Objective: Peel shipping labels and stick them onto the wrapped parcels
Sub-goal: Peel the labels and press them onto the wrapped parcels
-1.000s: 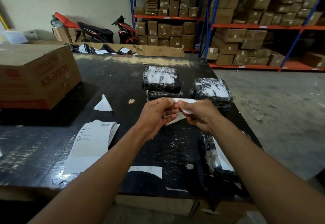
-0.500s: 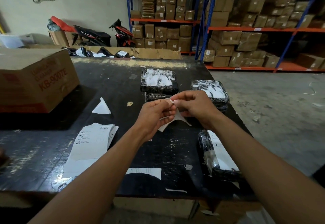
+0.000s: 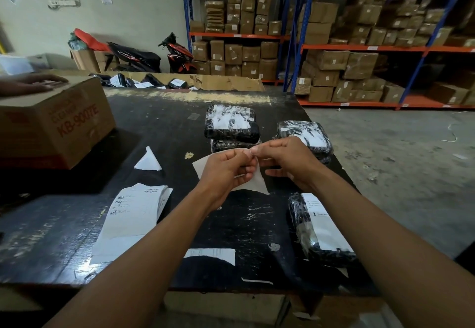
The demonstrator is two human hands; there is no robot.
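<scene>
Over the black table [image 3: 167,127] the left hand [image 3: 226,170] and right hand [image 3: 290,163] meet fingertip to fingertip, both pinching the top edge of a white label [image 3: 254,186] held above the tabletop; a wrapped parcel [image 3: 321,232] lies beside the right forearm

Free tabletop [image 3: 244,224] btwn label stack [image 3: 136,212] & near parcel [image 3: 321,232]; stacked parcels [image 3: 231,124] block beyond.

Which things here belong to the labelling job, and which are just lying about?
Part of the job:
- left hand and right hand, both pinching the label
- label stack
- centre parcel stack, right parcel stack, near parcel

Lying about:
- cardboard box, with another person's hand resting on it
- paper scrap
- motorbike
- shelved cartons
</scene>
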